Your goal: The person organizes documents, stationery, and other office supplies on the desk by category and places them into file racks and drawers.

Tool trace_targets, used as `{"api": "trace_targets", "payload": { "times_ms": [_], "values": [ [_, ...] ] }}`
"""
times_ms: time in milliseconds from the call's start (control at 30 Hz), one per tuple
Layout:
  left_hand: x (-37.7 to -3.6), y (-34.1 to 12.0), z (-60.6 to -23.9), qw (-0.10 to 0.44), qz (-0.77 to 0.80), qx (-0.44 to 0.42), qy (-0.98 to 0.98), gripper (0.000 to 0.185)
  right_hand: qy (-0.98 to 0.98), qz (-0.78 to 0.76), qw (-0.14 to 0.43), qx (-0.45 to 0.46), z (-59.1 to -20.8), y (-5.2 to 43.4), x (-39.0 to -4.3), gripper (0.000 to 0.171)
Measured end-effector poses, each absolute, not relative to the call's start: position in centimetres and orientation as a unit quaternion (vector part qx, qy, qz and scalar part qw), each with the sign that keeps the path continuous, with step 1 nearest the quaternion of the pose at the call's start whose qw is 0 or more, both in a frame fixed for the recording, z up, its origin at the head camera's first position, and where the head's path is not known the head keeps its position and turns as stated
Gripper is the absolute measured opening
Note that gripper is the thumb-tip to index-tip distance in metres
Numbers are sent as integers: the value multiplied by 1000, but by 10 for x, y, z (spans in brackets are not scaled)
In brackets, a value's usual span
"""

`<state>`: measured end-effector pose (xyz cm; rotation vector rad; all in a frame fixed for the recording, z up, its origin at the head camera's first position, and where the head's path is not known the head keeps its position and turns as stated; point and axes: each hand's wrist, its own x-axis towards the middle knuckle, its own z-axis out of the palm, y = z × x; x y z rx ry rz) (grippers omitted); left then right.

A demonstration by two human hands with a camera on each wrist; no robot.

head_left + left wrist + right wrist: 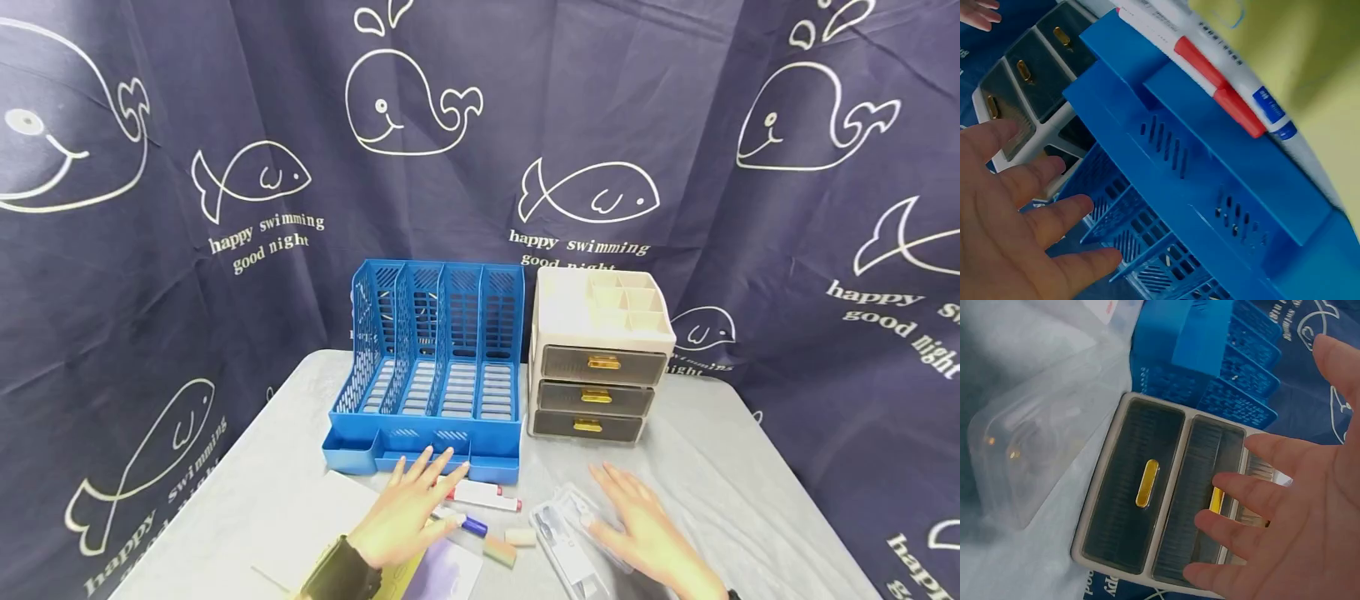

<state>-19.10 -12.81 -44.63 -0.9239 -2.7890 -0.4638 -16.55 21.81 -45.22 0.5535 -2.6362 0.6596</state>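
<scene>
My left hand (411, 507) hovers open, fingers spread, just in front of the blue file organizer (435, 375). Under its fingertips lie a red-capped white marker (486, 495) and a blue-capped marker (463, 522). My right hand (643, 527) is open too, palm down, over a clear plastic case (564, 537) on the table. In the left wrist view my left hand (1016, 219) holds nothing beside the organizer (1210, 187), with both markers (1222, 87) beyond its front tray. In the right wrist view my right hand (1285, 519) hangs spread before the drawer unit (1141, 487).
A cream three-drawer unit (596, 358) with gold handles stands right of the organizer. Two small erasers (510, 543) lie between my hands. A white sheet (322, 517) and a purple notebook (450, 575) sit near the table's front. A whale-print curtain hangs behind.
</scene>
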Motion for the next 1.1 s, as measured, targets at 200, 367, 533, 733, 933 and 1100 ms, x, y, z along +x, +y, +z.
{"api": "trace_targets", "payload": {
  "times_ms": [200,367,533,733,933,1100],
  "values": [
    [-198,-120,-433,85,-138,-330,-930,60,-923,249,198,218,-446,220,-167,59],
    [-205,-111,-420,81,-124,-340,-929,63,-913,291,179,222,-440,220,-170,55],
    [-214,-103,-408,93,-137,-358,-919,62,-909,336,140,204,-437,221,-176,54],
    [-226,-92,-390,104,-134,-372,-913,63,-878,439,78,175,-431,218,-188,45],
    [-243,-79,-371,96,-133,-393,-905,64,-814,564,33,133,-423,216,-201,41],
    [-258,-69,-356,88,-116,-395,-907,64,-767,630,-9,119,-420,213,-209,46]
  ]
}}
